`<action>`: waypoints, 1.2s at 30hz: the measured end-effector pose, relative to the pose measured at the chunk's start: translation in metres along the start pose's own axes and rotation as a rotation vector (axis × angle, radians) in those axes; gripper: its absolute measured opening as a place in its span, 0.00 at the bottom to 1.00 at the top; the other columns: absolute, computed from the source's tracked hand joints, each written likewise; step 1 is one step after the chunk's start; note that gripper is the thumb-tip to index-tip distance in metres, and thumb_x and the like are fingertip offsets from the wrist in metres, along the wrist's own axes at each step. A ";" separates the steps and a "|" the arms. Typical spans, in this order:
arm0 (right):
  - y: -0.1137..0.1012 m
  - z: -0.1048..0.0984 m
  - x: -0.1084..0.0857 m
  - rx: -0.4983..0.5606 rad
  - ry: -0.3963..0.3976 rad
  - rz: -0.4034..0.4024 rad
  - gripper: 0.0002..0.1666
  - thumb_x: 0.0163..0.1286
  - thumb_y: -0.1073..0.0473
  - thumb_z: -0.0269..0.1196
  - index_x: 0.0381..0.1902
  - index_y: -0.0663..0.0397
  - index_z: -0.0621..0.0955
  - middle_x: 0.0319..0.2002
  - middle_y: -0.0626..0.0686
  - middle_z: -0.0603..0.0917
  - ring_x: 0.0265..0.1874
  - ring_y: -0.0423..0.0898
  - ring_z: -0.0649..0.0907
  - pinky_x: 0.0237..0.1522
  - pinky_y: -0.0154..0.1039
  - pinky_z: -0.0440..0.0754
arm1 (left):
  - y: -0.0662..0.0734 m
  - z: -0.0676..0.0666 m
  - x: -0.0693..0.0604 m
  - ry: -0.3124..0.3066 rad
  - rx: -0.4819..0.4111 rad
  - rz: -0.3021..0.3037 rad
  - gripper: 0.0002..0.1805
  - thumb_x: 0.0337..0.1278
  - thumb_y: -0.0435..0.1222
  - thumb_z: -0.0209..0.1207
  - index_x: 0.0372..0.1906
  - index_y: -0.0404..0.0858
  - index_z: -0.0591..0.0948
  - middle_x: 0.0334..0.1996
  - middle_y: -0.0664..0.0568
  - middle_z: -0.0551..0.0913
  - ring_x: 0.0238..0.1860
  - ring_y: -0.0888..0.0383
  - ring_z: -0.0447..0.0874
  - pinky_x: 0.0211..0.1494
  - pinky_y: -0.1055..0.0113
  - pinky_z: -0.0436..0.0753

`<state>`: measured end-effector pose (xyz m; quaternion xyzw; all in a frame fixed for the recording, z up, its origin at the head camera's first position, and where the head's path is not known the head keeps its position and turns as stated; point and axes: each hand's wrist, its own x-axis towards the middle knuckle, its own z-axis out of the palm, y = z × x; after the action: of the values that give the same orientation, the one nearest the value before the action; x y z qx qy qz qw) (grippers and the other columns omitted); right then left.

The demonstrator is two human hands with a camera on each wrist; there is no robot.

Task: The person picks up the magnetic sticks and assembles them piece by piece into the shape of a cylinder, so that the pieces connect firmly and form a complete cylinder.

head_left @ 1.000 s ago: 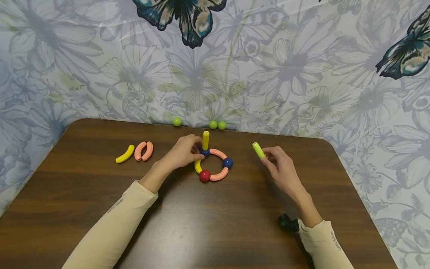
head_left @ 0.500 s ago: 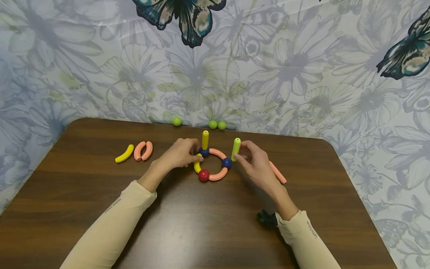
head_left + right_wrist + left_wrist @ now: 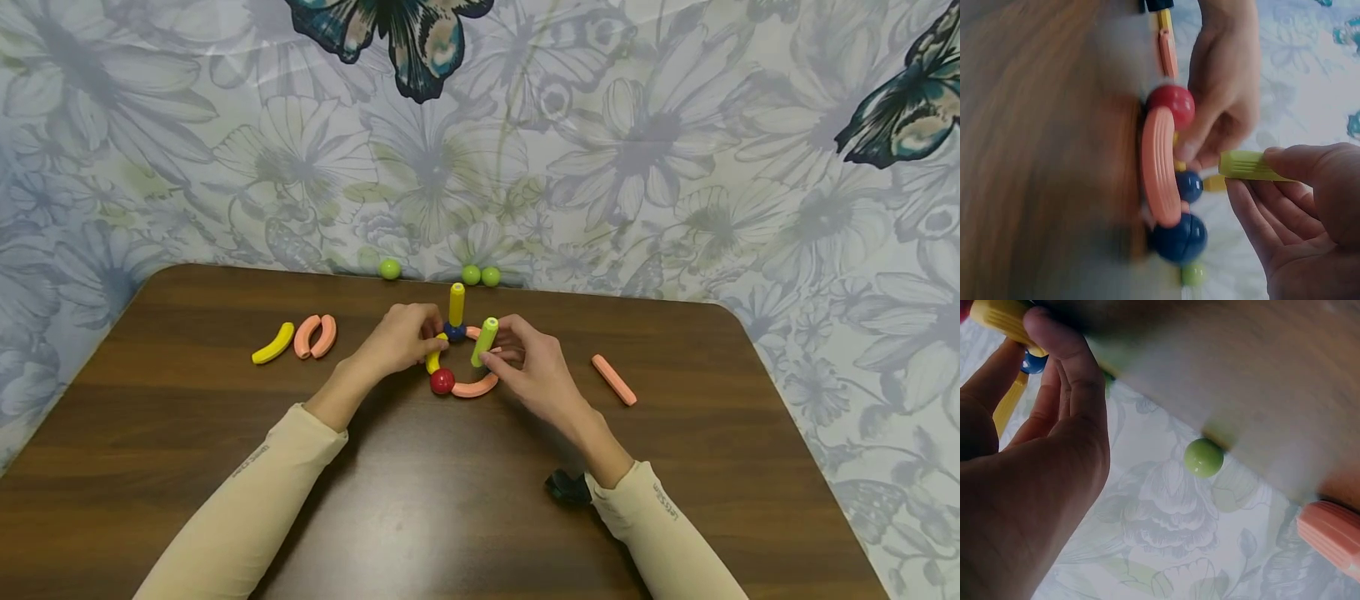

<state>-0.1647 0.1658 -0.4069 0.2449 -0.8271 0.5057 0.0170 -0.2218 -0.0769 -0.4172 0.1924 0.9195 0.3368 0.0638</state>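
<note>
1. The right hand [image 3: 534, 367] pinches the lime stick [image 3: 486, 340], which juts from the left side of its fingertips, tilted, apart from the ring's right-hand blue ball [image 3: 1179, 239].
2. The left hand [image 3: 405, 337] pinches the yellow curved piece [image 3: 433, 360], just right of it, with the red ball [image 3: 442, 382] at its near end.
3. A straight salmon stick [image 3: 613, 380] lies right of the right hand.

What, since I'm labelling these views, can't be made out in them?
Head view: the blue ball at the right of the ring, hidden behind the right hand.
Head view: the left sleeve's lettering, too small to read.
Left wrist view: the rest of the pink piece, cut off by the right edge.
Right wrist view: the table's grain, blurred.
</note>
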 end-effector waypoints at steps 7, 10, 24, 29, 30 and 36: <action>-0.011 0.024 0.010 0.050 -0.056 -0.061 0.19 0.71 0.65 0.71 0.57 0.57 0.79 0.50 0.56 0.89 0.48 0.50 0.91 0.51 0.37 0.89 | 0.000 0.001 0.002 0.041 0.040 0.027 0.07 0.63 0.32 0.71 0.40 0.35 0.84 0.31 0.48 0.85 0.33 0.53 0.81 0.37 0.62 0.79; -0.012 0.031 0.012 0.044 -0.072 -0.081 0.19 0.71 0.65 0.71 0.56 0.56 0.79 0.49 0.56 0.89 0.46 0.47 0.91 0.50 0.35 0.88 | -0.001 0.002 0.002 0.035 0.036 0.020 0.06 0.64 0.30 0.70 0.40 0.35 0.84 0.31 0.47 0.85 0.33 0.53 0.81 0.37 0.61 0.80; -0.004 0.038 0.007 -0.039 -0.091 -0.104 0.19 0.69 0.66 0.72 0.55 0.56 0.81 0.51 0.52 0.86 0.45 0.48 0.92 0.45 0.32 0.88 | 0.002 0.003 0.004 0.004 0.059 0.034 0.04 0.66 0.30 0.68 0.41 0.35 0.84 0.34 0.47 0.85 0.36 0.52 0.82 0.41 0.59 0.81; -0.003 0.041 0.008 -0.098 -0.096 -0.172 0.18 0.68 0.67 0.73 0.54 0.56 0.83 0.49 0.51 0.84 0.44 0.47 0.92 0.45 0.32 0.88 | 0.001 0.003 0.004 0.014 0.059 0.050 0.03 0.65 0.28 0.67 0.41 0.34 0.85 0.34 0.46 0.85 0.37 0.51 0.82 0.43 0.57 0.82; -0.003 0.041 0.008 -0.105 -0.097 -0.179 0.18 0.68 0.67 0.73 0.54 0.56 0.83 0.49 0.52 0.84 0.44 0.47 0.92 0.46 0.32 0.88 | 0.000 0.003 0.004 0.016 0.058 0.054 0.03 0.65 0.27 0.67 0.41 0.34 0.85 0.34 0.45 0.85 0.37 0.51 0.82 0.43 0.57 0.82; -0.003 0.045 0.009 -0.115 -0.100 -0.195 0.16 0.68 0.67 0.73 0.52 0.58 0.84 0.48 0.52 0.85 0.43 0.48 0.92 0.46 0.35 0.89 | -0.002 0.002 0.002 0.019 0.055 0.062 0.04 0.64 0.27 0.68 0.40 0.35 0.85 0.34 0.46 0.84 0.37 0.51 0.82 0.42 0.57 0.82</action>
<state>-0.1613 0.1234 -0.4244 0.3476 -0.8267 0.4407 0.0390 -0.2235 -0.0767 -0.4196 0.2194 0.9226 0.3150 0.0395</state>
